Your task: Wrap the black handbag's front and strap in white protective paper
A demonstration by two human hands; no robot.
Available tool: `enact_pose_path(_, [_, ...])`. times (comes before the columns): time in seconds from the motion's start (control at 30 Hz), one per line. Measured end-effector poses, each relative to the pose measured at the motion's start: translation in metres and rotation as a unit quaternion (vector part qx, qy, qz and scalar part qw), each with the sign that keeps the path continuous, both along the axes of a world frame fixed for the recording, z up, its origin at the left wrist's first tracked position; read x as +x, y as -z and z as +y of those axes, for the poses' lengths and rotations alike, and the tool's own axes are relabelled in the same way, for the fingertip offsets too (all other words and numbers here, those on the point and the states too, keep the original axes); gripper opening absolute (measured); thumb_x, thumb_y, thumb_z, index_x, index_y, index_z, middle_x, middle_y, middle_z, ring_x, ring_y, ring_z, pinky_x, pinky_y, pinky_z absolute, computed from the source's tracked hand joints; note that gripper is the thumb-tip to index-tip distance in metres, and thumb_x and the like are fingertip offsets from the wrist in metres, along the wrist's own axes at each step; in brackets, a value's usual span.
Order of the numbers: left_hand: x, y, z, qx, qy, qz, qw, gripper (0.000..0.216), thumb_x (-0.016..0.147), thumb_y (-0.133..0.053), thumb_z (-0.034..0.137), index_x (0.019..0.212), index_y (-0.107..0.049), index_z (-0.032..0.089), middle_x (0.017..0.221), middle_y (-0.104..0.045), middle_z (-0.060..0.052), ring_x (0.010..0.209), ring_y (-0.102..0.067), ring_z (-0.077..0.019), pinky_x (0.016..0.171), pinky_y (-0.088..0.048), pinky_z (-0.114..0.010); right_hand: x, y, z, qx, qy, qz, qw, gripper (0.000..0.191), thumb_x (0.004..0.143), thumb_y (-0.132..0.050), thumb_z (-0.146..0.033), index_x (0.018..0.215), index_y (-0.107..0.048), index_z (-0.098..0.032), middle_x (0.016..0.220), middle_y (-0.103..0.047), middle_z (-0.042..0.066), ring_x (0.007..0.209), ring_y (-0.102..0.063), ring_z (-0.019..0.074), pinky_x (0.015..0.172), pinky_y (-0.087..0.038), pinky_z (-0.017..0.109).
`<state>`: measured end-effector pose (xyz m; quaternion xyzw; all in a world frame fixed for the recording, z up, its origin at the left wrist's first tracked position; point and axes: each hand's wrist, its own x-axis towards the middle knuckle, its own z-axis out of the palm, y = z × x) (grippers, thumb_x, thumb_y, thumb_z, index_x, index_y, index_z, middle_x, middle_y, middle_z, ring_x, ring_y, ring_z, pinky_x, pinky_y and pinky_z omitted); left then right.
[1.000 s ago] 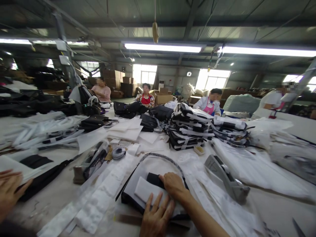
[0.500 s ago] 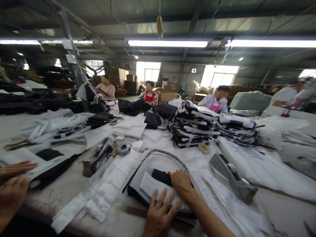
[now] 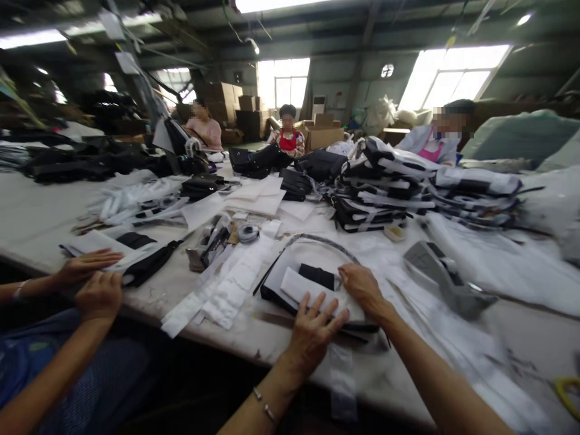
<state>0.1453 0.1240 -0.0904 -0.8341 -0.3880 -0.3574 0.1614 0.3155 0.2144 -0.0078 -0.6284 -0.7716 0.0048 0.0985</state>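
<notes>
A black handbag (image 3: pixel 270 294) lies in front of me on the table, partly covered in white wrapping, its thin strap (image 3: pixel 312 238) arched at the far side. On it are a black band-like piece (image 3: pixel 317 277) and a folded white foam sheet (image 3: pixel 296 286). My left hand (image 3: pixel 315 329) rests with fingers spread on the foam sheet's near edge. Beside the right end of the black piece, my right hand (image 3: pixel 362 289) has its fingers curled and pinched together. Whatever is between those fingertips is too small to make out.
At left a co-worker's hands (image 3: pixel 97 281) press on another black bag (image 3: pixel 156 263). Grey tape dispensers stand right (image 3: pixel 437 281) and left (image 3: pixel 203 248), near a tape roll (image 3: pixel 248 234). Stacked wrapped bags (image 3: pixel 371 208) sit beyond. White foam strips (image 3: pixel 231 290) lie left; a yellow handle (image 3: pixel 567 396) shows lower right.
The view has tilted down and turned slightly left. My right hand has shifted off the black piece to just beyond its right end. My left hand stays spread on the foam sheet.
</notes>
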Motion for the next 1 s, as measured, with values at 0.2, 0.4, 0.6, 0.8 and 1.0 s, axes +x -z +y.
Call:
enact_pose_path(0.2, [-0.003,-0.004,0.002,-0.042,0.038,-0.007,0.998,0.040,0.099,-0.046,0.023,0.136,-0.054,0.035,0.136,-0.060,0.001,0.133,-0.047,-0.0270,0.116,-0.025,-0.054,0.030,-0.030,-0.089,0.118,-0.202,0.240,0.942,0.013,0.096,-0.057,-0.025,0.097,-0.069,-0.022,0.095,-0.072,0.006,0.089,-0.067,0.0173,0.083,-0.053,0.028])
enact_pose_path(0.4, [-0.005,-0.012,-0.001,-0.065,0.035,0.012,0.997,0.046,0.096,-0.047,0.016,0.138,-0.052,0.035,0.138,-0.058,0.000,0.134,-0.047,-0.0271,0.115,-0.028,-0.053,0.038,0.016,-0.172,-0.024,-0.342,0.131,0.930,0.043,0.084,-0.066,-0.018,0.126,-0.060,-0.021,0.124,-0.066,0.011,0.118,-0.059,0.0256,0.102,-0.047,0.041])
enact_pose_path(0.6, [-0.004,-0.012,-0.001,-0.067,0.037,0.022,0.997,0.048,0.095,-0.049,0.014,0.138,-0.052,0.034,0.138,-0.058,-0.001,0.133,-0.048,-0.0281,0.115,-0.028,-0.053,0.024,0.065,-0.166,0.047,-0.329,0.156,0.930,0.039,0.083,-0.051,-0.005,0.116,-0.065,-0.021,0.119,-0.070,0.008,0.123,-0.056,0.0243,0.112,-0.037,0.049])
enact_pose_path(0.8, [-0.004,-0.011,-0.001,-0.052,0.037,0.023,0.998,0.046,0.096,-0.046,0.015,0.138,-0.052,0.033,0.138,-0.058,0.000,0.132,-0.049,-0.0286,0.116,-0.026,-0.053,0.019,0.067,-0.152,0.093,-0.301,0.290,0.904,0.035,0.083,-0.042,-0.002,0.101,-0.066,-0.020,0.091,-0.075,0.005,0.089,-0.071,0.0177,0.091,-0.054,0.033])
enact_pose_path(1.0, [-0.001,-0.009,0.000,-0.041,0.037,0.011,0.998,0.043,0.097,-0.045,0.015,0.137,-0.054,0.031,0.133,-0.062,-0.002,0.130,-0.051,-0.0287,0.116,-0.025,-0.055,0.027,0.071,-0.165,0.037,-0.244,0.339,0.908,0.038,0.079,-0.043,-0.001,0.101,-0.067,-0.021,0.086,-0.075,0.004,0.081,-0.072,0.0160,0.075,-0.056,0.024])
